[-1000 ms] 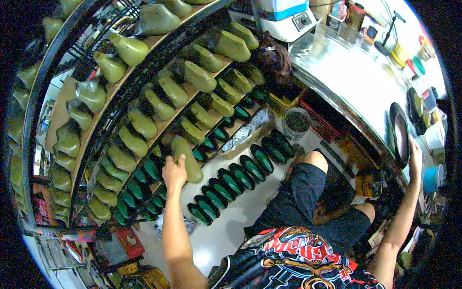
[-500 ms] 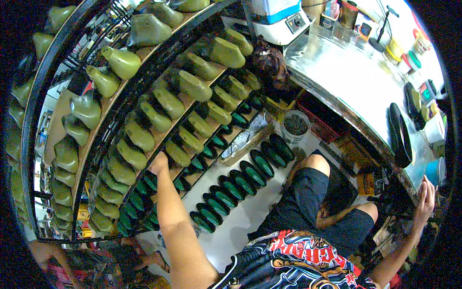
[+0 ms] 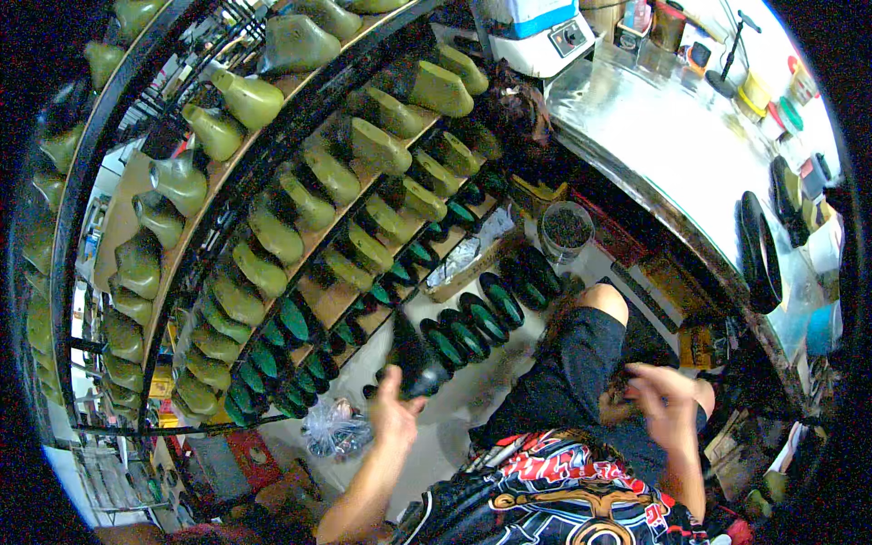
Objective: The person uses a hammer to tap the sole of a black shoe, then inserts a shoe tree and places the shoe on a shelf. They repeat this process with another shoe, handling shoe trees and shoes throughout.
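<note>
My left hand (image 3: 395,418), fingers spread, is low beside the shelves. Just past its fingertips is a dark, rounded shoe (image 3: 413,359), blurred; whether they touch it I cannot tell. It covers part of a row of black shoes with green inside (image 3: 463,331) on the floor. Above my lap, my right hand (image 3: 668,400) is smeared by motion, with its fingers apart and nothing visible in them. More dark shoes with green inside (image 3: 268,359) stand on the lowest shelf, below rows of olive-green shoe lasts (image 3: 277,232).
A clear plastic bag (image 3: 331,427) lies on the floor by the shelf end. Farther off stands a clear bucket of dark bits (image 3: 565,232). On the right, a metal-topped bench (image 3: 654,127) bears a black shoe (image 3: 759,254), pots and a white machine (image 3: 545,41).
My left hand has come back from the low shelf toward me, and a dark shoe now shows beyond it. My right hand has left the bench edge and moved over my lap.
</note>
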### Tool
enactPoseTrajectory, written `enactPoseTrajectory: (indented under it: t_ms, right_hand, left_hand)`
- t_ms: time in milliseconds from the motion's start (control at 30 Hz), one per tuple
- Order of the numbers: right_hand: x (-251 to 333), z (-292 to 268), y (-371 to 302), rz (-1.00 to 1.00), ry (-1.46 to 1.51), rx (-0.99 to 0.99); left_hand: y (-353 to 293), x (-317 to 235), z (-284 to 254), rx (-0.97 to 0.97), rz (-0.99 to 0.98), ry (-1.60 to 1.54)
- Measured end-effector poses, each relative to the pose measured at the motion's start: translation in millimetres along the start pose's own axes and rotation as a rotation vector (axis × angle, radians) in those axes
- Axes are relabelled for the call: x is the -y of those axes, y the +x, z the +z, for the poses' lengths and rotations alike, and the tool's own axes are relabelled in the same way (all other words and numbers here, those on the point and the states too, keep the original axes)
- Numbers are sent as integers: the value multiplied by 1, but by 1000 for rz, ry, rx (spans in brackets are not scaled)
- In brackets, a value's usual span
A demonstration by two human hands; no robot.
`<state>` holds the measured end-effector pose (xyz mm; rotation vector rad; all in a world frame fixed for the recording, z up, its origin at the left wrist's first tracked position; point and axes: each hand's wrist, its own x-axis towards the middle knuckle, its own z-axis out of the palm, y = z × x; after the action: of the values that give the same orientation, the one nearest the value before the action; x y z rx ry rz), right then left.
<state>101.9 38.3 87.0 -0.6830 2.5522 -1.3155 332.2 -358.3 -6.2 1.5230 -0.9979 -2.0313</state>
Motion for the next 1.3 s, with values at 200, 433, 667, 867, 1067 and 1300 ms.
enactPoseTrajectory:
  t_ms: [200,433,667,867,1067,1300]
  right_hand:
    - [14,105,3,334,354,226]
    - [-25,64,39,113,132,-404]
    - [-43,74,53,529,-93,-333]
    - [-45,62,58,409,-11,-230]
    - [-38,47,50,444,7,-106]
    - [-47,39,48,474,32,-168]
  left_hand:
    - [-95,81,119,737,217,483]
    - [-54,143,279,809,448,414]
    - [-28,186,312,639,480,714]
    - [-27,158,311,650,497,836]
    - [-8,138,309,889,611,784]
    - [25,128,318,1050,485,895]
